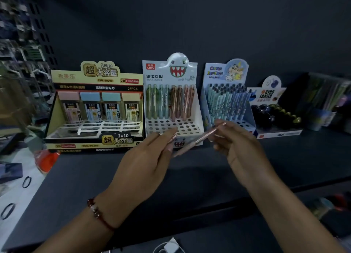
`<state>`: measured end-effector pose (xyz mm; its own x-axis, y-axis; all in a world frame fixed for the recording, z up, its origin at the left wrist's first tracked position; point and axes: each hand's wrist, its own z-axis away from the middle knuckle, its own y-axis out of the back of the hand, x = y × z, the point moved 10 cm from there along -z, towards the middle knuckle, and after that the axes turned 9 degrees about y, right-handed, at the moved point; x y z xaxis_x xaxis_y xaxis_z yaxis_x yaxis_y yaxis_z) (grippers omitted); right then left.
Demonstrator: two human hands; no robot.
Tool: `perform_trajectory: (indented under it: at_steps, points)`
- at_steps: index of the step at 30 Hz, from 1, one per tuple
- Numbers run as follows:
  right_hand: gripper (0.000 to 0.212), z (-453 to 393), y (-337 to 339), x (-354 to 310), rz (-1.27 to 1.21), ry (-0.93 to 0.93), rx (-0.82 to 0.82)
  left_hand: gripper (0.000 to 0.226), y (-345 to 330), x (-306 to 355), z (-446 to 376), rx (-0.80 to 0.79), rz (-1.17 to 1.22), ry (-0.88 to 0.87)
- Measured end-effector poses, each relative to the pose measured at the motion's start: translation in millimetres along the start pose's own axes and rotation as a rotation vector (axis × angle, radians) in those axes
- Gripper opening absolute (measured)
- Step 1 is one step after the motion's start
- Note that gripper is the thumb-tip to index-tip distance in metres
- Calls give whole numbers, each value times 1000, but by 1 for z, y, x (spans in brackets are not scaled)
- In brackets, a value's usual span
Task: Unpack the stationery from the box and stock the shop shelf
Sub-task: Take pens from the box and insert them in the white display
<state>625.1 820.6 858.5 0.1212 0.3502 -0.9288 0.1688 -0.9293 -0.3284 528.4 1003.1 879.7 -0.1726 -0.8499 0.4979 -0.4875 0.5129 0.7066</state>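
A pink mechanical pencil (197, 139) lies slanted between both hands, just in front of the white monster display box (197, 118). My left hand (146, 163) holds its lower end with straight fingers and thumb. My right hand (241, 148) pinches its upper end with curled fingers. The box holds green, blue and pink pencils (171, 102) upright in its back rows; the front holes are bare. The dark shelf (190, 178) bears the boxes.
A yellow pencil-lead display box (95, 108) stands at the left. To the right are a blue cartoon pen box (226, 99), a gyro eraser box (275, 112) and clear packs (326, 99). A red object (46, 161) and black rubber bands (26, 181) lie at the far left; a white charger (171, 246) sits below.
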Motion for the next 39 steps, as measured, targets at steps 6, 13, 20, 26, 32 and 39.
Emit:
perform_trajectory:
  at_steps: [6,13,20,26,32,39]
  points:
    - [17,-26,23,-43,20,154,73,44,9,-2,-4,80,-20,8]
    - [19,-49,-5,-98,366,517,19,40,10,0,-6,93,-54,-14]
    - [24,-75,-45,-88,689,671,-91,41,14,-3,-6,100,-80,-25]
    - [24,-83,-58,-80,811,708,-138,41,13,-2,-7,88,-90,-34]
    - [27,-97,-64,-73,914,732,-171,41,13,-3,-6,85,-71,-32]
    - [27,-103,-74,-72,988,758,-198,39,13,-4,-7,79,-70,-29]
